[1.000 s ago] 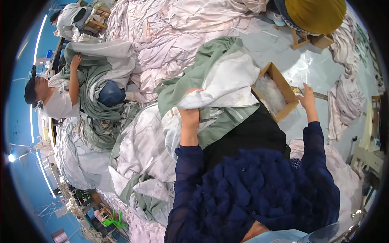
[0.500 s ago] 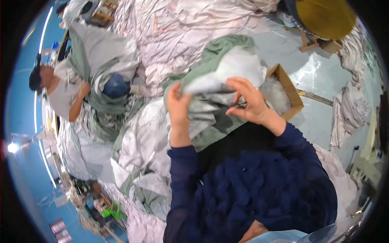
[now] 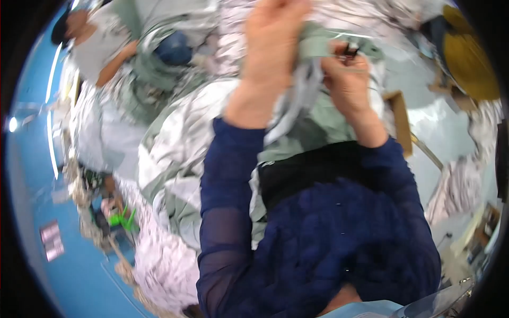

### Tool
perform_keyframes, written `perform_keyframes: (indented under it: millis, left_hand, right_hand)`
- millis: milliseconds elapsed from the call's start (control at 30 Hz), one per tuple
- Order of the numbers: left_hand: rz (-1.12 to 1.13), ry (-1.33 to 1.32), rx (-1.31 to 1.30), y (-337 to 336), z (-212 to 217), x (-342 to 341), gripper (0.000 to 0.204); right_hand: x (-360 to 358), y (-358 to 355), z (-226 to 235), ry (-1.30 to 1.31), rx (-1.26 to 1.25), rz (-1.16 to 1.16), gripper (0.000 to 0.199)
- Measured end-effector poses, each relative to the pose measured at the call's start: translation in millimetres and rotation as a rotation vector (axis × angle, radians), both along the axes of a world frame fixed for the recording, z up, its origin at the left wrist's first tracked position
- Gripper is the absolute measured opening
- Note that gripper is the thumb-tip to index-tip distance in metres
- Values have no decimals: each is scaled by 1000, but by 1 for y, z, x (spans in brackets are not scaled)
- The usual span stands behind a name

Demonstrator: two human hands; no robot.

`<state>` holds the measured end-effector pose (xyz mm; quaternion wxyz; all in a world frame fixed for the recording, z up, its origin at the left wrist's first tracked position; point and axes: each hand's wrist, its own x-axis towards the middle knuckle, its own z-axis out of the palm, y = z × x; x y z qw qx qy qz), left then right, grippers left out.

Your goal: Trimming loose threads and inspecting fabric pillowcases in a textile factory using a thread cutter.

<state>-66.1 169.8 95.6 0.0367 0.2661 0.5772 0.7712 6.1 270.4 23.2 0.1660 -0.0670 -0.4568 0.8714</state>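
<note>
My left hand (image 3: 277, 34) is raised at the top edge of the view, blurred, its fingertips partly cut off. Green and white cloth (image 3: 314, 45) runs up beside it and appears gripped there. To its right, my right hand (image 3: 347, 79) is closed, with a small dark tool (image 3: 350, 52) showing at its fingers; its exact kind is too blurred to make out. Below both hands the green side of the cloth (image 3: 336, 119) drapes over my lap. A large white and green heap (image 3: 183, 116) of the same cloth lies to the left.
A cardboard box (image 3: 398, 119) stands right of my lap. Another person (image 3: 101, 45) sits at the far left amid green and grey cloth. Pale pink cloth (image 3: 164, 259) is piled at the lower left. A mustard-coloured covered item (image 3: 472, 58) stands at the far right.
Both hands have moved up and away, the left one farther. My right hand has gone from spread fingers to closed. Cloth is now lifted between the hands, and the view has shifted.
</note>
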Motion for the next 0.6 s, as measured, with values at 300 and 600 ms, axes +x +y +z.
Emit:
perform_keyframes:
  millis: [300,600]
  left_hand:
    - [45,80,-1084,-138,-128,41,60]
    - [389,199,-998,-195,-174,38,11]
  right_hand:
    - [7,2,11,0,-422,-36,10]
    - [-68,110,79,454,1462,-773,22]
